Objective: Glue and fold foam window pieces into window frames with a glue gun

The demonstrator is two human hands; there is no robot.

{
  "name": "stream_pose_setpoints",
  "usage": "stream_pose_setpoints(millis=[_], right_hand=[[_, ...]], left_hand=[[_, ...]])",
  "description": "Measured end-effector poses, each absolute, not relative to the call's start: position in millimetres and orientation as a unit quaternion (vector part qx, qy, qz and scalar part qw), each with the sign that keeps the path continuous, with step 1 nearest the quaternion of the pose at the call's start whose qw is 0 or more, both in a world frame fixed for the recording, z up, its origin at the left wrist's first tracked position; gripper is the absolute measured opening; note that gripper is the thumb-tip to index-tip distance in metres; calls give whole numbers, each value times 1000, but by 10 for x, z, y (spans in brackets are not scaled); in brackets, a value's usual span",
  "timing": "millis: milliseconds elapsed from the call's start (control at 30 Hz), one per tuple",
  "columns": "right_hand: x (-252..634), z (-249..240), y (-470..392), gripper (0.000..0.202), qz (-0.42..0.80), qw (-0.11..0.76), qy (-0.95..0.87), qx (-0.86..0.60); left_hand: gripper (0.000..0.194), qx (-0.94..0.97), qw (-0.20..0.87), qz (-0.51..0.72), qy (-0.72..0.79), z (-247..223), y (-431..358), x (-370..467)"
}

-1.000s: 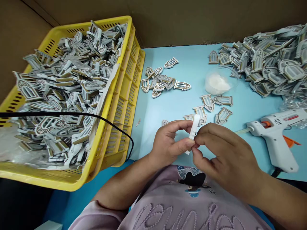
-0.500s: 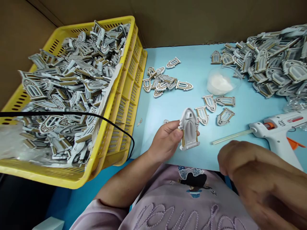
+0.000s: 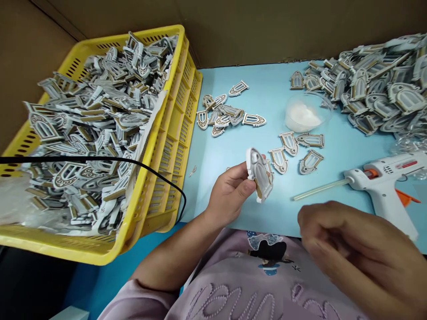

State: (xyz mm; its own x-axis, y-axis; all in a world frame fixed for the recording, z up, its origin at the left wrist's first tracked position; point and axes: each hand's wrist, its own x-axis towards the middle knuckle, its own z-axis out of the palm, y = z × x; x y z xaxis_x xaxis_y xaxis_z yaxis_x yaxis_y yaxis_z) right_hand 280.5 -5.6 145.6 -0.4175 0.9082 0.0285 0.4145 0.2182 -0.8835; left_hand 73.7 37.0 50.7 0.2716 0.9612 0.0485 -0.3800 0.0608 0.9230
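Observation:
My left hand (image 3: 230, 192) grips a small arched window-frame piece (image 3: 262, 178), white with gold-brown side strips. The piece is raised above the light blue table and turned at an angle. To its right, my right hand (image 3: 347, 244) is curled closed close to the camera; what its fingers hold, if anything, is hidden. Just beyond that hand lies a white hot glue gun (image 3: 380, 182), with a clear glue stick (image 3: 320, 190) poking out of its back end. Several loose arched frames (image 3: 289, 144) lie behind the held piece.
A yellow crate (image 3: 182, 129) heaped with similar frames fills the left side, with a black cable (image 3: 147, 166) across it. A clear tub of white material (image 3: 302, 115) stands near a large frame pile (image 3: 376, 89) at the back right. A smaller cluster (image 3: 230, 114) lies mid-table. Cardboard walls (image 3: 250, 31) rise behind.
My left hand has turned the frame piece from facing me to a slanted angle. My right hand has shifted slightly and rolled, showing its curled fingers. The view has moved slightly.

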Motion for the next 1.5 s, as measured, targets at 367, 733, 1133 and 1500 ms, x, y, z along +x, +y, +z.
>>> stream_pose_setpoints(millis=[367, 733, 1133, 1500], right_hand=[[2501, 1158, 93, 27, 47, 279, -828, -484], [2538, 1111, -21, 18, 300, 163, -870, -354], [2752, 919, 26, 37, 531, -2, -758, -378], [2748, 929, 81, 34, 543, 49, -726, -418]], left_hand=[[52, 521, 548, 513, 406, 493, 329, 755], [61, 437, 574, 572, 390, 565, 446, 606], [61, 391, 760, 476, 208, 802, 537, 429], [63, 399, 756, 477, 204, 837, 529, 446]])
